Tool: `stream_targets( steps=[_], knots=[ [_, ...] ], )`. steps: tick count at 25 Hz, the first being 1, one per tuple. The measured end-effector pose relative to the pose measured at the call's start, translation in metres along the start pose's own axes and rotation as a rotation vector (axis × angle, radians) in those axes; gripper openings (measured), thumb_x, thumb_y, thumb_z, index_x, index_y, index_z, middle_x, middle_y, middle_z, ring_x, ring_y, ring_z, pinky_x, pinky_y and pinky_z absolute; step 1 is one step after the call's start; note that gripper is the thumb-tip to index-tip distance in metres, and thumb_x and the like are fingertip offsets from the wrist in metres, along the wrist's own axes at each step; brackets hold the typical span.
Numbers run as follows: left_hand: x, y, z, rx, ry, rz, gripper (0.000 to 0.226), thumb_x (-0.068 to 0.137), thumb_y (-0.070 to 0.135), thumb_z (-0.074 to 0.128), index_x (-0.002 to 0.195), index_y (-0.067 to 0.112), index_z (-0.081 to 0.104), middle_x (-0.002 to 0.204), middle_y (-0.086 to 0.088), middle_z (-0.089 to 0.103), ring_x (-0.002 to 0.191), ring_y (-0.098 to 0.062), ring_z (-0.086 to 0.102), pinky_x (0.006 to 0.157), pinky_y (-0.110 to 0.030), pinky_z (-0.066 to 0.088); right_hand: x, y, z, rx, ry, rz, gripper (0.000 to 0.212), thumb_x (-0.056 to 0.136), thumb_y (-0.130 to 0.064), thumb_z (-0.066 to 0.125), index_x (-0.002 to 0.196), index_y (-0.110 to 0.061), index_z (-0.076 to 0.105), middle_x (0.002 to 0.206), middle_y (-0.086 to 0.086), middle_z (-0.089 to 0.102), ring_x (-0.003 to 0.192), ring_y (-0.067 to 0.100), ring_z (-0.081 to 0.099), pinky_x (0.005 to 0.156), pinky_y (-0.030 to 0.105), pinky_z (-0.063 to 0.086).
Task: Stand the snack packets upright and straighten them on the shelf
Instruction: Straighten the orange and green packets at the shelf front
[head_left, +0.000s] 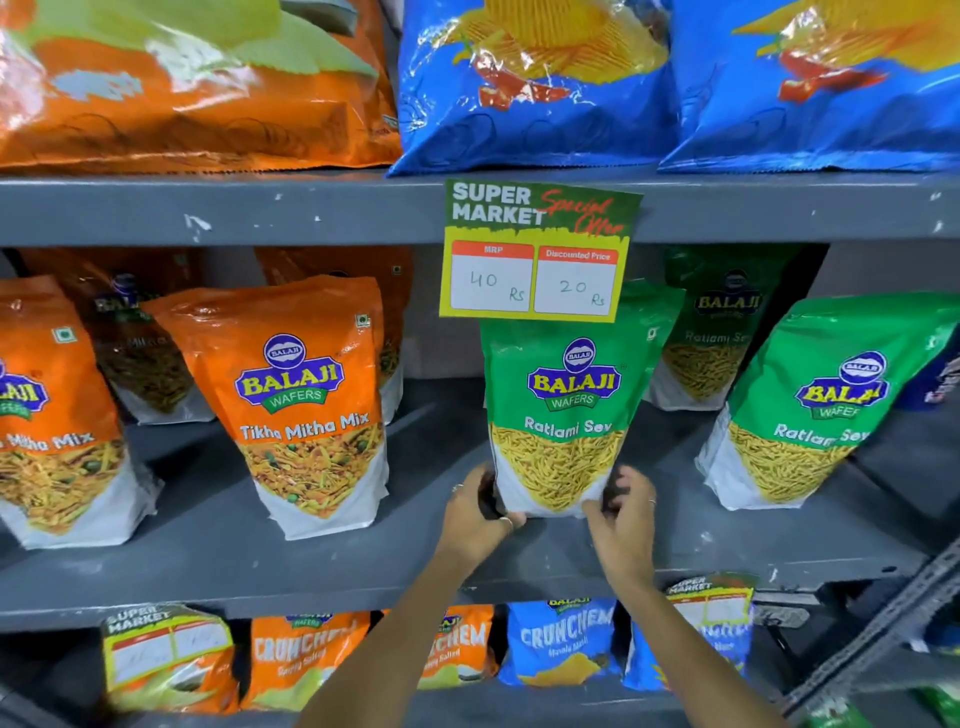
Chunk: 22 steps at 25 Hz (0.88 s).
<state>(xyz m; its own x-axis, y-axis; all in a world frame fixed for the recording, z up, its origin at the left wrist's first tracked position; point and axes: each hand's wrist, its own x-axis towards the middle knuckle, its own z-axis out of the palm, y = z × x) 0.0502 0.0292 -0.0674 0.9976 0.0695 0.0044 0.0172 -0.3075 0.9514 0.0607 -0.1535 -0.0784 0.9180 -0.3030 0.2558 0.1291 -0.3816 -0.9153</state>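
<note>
On the middle grey shelf (291, 566), just right of centre, a green Ratlami Sev packet (563, 415) stands upright, its base on the shelf board and its top edge tucked behind the hanging price card (535, 252). Both hands clasp its lower corners: the left hand (480, 512) wraps the bottom-left corner at about 7 o'clock of the packet, thumb at the front edge and fingers going behind; the right hand (626, 512) closes on the bottom-right corner at about 5 o'clock, fingers curled against the side.

At 3 o'clock from it, a second green packet (800, 410) leans, top tilted rightward. Another green one (719, 338) stands further back between them, at about 1 o'clock. At 9 o'clock, well apart, an orange Tikha Mitha Mix packet (311, 410) stands with a slight lean, and another orange packet (47, 431) sits at the left edge, partly cut off. More orange packets stand behind these, in shadow.
</note>
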Motion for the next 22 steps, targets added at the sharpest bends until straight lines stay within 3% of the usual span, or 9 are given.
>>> stream_targets(
  steps=[2, 4, 7, 11, 14, 16, 17, 19, 22],
  knots=[
    [-0.007, -0.006, -0.009, -0.044, 0.184, -0.032, 0.055, 0.074, 0.008, 0.07, 0.125, 0.013, 0.049, 0.113, 0.009, 0.053, 0.111, -0.011, 0.05, 0.094, -0.023, 0.041, -0.017, -0.003, 0.002, -0.034, 0.1, -0.072, 0.035, 0.072, -0.003, 0.068, 0.095, -0.01, 0.043, 0.09, 0.009, 0.046, 0.077, 0.028, 0.052, 0.065, 0.042, 0.045],
    [-0.019, -0.013, -0.024, -0.056, 0.465, -0.062, 0.037, 0.077, 0.001, 0.063, 0.113, 0.006, 0.055, 0.101, -0.001, 0.059, 0.101, -0.021, 0.057, 0.088, -0.031, 0.045, -0.041, -0.005, 0.011, -0.126, 0.083, -0.171, 0.03, 0.071, -0.006, 0.067, 0.084, -0.015, 0.042, 0.074, -0.002, 0.041, 0.065, 0.017, 0.045, 0.058, 0.029, 0.037],
    [-0.033, -0.022, -0.063, -0.036, 0.806, -0.103, 0.018, 0.077, -0.002, 0.059, 0.092, 0.003, 0.052, 0.08, -0.008, 0.055, 0.082, -0.033, 0.058, 0.072, -0.034, 0.043, -0.068, -0.022, 0.041, -0.157, -0.121, -0.324, 0.012, 0.071, -0.015, 0.06, 0.075, -0.011, 0.049, 0.064, -0.018, 0.037, 0.057, 0.003, 0.04, 0.053, 0.013, 0.03],
    [-0.042, -0.038, -0.121, 0.055, 0.987, -0.115, 0.041, 0.072, 0.011, 0.072, 0.102, 0.0, 0.046, 0.092, -0.017, 0.052, 0.086, -0.035, 0.053, 0.073, -0.038, 0.042, -0.07, -0.056, 0.089, -0.079, -0.395, -0.282, 0.017, 0.077, -0.013, 0.062, 0.093, -0.01, 0.057, 0.078, -0.002, 0.052, 0.067, 0.012, 0.049, 0.064, 0.016, 0.04],
    [-0.046, -0.045, -0.149, -0.045, 0.904, -0.116, 0.073, 0.07, 0.009, 0.076, 0.129, -0.002, 0.033, 0.089, 0.004, 0.047, 0.084, -0.023, 0.048, 0.088, -0.049, 0.044, -0.068, -0.075, 0.126, -0.077, -0.54, -0.085, 0.042, 0.081, -0.017, 0.065, 0.12, -0.012, 0.05, 0.108, 0.005, 0.057, 0.074, 0.012, 0.053, 0.074, 0.022, 0.043],
    [-0.045, -0.05, -0.169, -0.13, 0.726, -0.136, 0.086, 0.075, 0.011, 0.073, 0.142, 0.006, 0.018, 0.123, 0.0, 0.052, 0.112, -0.025, 0.049, 0.102, -0.047, 0.038, -0.067, -0.086, 0.146, -0.039, -0.625, 0.018, 0.059, 0.082, -0.022, 0.064, 0.134, -0.013, 0.038, 0.127, 0.005, 0.052, 0.088, 0.013, 0.056, 0.082, 0.024, 0.043],
    [-0.043, -0.055, -0.177, -0.135, 0.624, -0.134, 0.083, 0.078, 0.012, 0.07, 0.143, 0.01, 0.019, 0.134, -0.007, 0.049, 0.122, -0.026, 0.046, 0.104, -0.045, 0.038, -0.065, -0.089, 0.155, -0.015, -0.655, 0.051, 0.064, 0.083, -0.024, 0.064, 0.138, -0.014, 0.033, 0.134, 0.004, 0.048, 0.102, 0.016, 0.055, 0.088, 0.026, 0.042],
    [-0.041, -0.063, -0.188, -0.062, 0.462, -0.128, 0.063, 0.082, 0.014, 0.066, 0.137, 0.013, 0.034, 0.128, -0.009, 0.055, 0.119, -0.028, 0.05, 0.099, -0.042, 0.043, -0.063, -0.093, 0.167, 0.005, -0.708, 0.066, 0.066, 0.084, -0.025, 0.062, 0.141, -0.019, 0.029, 0.14, 0.004, 0.046, 0.123, 0.021, 0.048, 0.095, 0.029, 0.04],
    [-0.039, -0.067, -0.192, 0.025, 0.393, -0.171, 0.042, 0.086, 0.019, 0.06, 0.126, 0.014, 0.047, 0.121, -0.011, 0.061, 0.117, -0.033, 0.05, 0.105, -0.054, 0.036, -0.067, -0.091, 0.178, -0.029, -0.7, 0.043, 0.057, 0.082, -0.025, 0.062, 0.133, -0.026, 0.036, 0.135, 0.003, 0.054, 0.12, 0.021, 0.051, 0.094, 0.034, 0.047]
  ],
)
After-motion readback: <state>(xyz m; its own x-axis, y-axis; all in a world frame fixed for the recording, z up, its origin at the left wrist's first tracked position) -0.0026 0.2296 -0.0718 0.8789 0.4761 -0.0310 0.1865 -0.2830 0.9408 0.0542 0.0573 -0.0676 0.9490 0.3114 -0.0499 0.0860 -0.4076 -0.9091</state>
